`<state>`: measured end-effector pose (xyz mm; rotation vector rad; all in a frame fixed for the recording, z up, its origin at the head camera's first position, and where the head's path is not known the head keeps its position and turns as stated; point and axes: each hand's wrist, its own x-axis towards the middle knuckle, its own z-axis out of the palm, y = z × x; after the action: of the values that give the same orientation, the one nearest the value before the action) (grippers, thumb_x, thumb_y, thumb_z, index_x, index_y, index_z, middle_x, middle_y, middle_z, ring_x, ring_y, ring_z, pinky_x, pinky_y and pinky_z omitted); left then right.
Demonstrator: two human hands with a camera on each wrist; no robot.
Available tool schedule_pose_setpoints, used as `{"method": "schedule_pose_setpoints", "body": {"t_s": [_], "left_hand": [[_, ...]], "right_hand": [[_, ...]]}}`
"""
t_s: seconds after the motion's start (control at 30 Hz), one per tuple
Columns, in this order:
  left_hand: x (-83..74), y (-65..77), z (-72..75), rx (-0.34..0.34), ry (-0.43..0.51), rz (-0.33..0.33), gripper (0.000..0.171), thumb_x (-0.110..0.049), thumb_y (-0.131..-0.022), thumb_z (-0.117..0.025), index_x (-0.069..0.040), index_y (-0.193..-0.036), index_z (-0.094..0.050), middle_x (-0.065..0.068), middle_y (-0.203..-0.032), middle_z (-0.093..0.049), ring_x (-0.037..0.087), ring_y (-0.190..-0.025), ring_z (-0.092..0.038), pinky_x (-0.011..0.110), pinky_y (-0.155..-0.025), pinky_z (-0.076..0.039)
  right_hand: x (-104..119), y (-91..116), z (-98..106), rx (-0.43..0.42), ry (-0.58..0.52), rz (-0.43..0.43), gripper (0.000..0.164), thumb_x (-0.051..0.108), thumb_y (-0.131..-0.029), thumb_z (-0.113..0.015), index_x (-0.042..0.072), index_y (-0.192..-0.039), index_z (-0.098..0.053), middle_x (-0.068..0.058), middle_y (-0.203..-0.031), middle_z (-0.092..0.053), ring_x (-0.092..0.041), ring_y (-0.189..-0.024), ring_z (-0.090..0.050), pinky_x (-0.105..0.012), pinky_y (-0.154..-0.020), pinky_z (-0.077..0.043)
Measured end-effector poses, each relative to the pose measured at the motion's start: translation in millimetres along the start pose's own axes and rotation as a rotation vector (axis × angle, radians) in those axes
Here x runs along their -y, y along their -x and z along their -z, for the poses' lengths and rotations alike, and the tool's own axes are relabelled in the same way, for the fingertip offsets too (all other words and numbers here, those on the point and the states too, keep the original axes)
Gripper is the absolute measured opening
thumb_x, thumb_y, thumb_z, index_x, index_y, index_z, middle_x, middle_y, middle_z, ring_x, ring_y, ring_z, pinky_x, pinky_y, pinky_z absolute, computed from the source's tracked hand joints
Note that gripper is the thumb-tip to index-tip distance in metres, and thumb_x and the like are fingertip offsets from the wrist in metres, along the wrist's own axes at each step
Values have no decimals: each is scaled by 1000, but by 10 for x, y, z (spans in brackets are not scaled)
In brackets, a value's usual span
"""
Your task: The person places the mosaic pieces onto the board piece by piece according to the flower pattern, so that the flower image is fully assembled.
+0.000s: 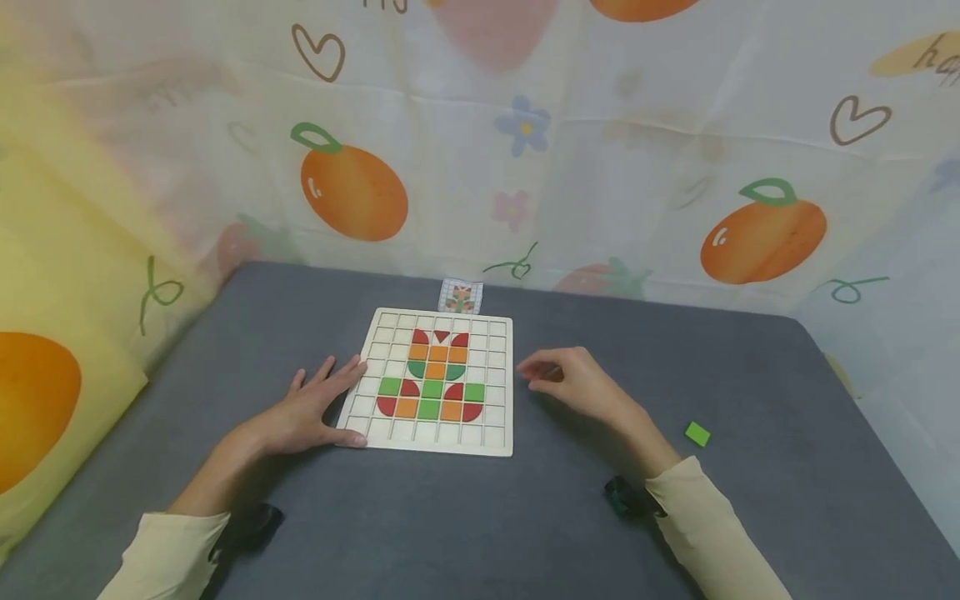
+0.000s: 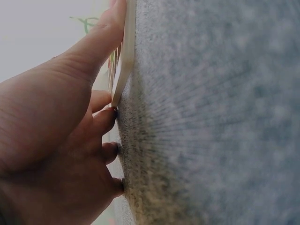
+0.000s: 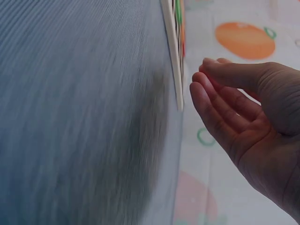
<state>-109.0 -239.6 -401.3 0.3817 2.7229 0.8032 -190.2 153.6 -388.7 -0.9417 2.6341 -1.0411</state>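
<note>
A white grid board (image 1: 497,435) lies on the dark table, with red, orange and green pieces forming a pattern in its middle. At its left edge my left hand (image 1: 307,410) rests with fingers spread, the thumb on the near left corner and fingertips along the side. In the left wrist view the thumb lies over the board's edge (image 2: 125,70) while other fingertips touch the tabletop. My right hand (image 1: 576,382) hovers just right of the board, fingers loosely bent toward the thumb. Nothing shows between those fingers (image 3: 213,105) in the right wrist view.
One bright green square piece (image 1: 697,433) lies alone on the table, right of my right forearm. Beyond the board's far edge is a small pattern card (image 1: 450,302). A fruit-printed cloth (image 1: 637,200) hangs behind the table, and yellow cloth (image 1: 90,275) hangs at the left.
</note>
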Motion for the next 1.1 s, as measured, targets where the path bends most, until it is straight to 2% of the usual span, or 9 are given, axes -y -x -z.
{"method": "schedule_pose_setpoints", "body": {"t_s": [0.53,0.8,0.97,1.1], "left_hand": [[20,-3,12,8,-10,-12,113,-56,-71,-80,-8,-156,-23,19,-162,-15,51,-145,1,70,-107,7],[22,-7,-5,8,-5,-4,113,-56,-72,-80,-8,-156,-23,19,-162,-15,50,-145,1,70,-107,7],[9,-5,-4,4,-9,-2,113,-56,-71,-80,-8,-156,-23,19,-161,-15,50,-145,1,70,-108,7],[7,-9,-3,2,-13,-2,113,-56,-71,-80,-8,-156,-23,20,-161,-16,51,-145,1,70,-108,7]], "right_hand": [[-491,590,512,-66,61,-58,29,0,-87,-72,1,-115,-69,-11,-105,-72,-23,-93,-68,-36,-80,-56],[-666,927,759,-72,119,-84,31,-1,-86,-72,-1,-116,-68,-13,-105,-71,-26,-92,-68,-33,-76,-57],[-803,1144,878,-64,156,-101,31,3,-85,-74,-1,-114,-68,-11,-101,-71,-23,-88,-68,-30,-72,-57],[-866,1302,927,-62,210,-129,36,14,-80,-81,1,-111,-70,-8,-99,-70,-24,-88,-66,-31,-71,-56]]}}
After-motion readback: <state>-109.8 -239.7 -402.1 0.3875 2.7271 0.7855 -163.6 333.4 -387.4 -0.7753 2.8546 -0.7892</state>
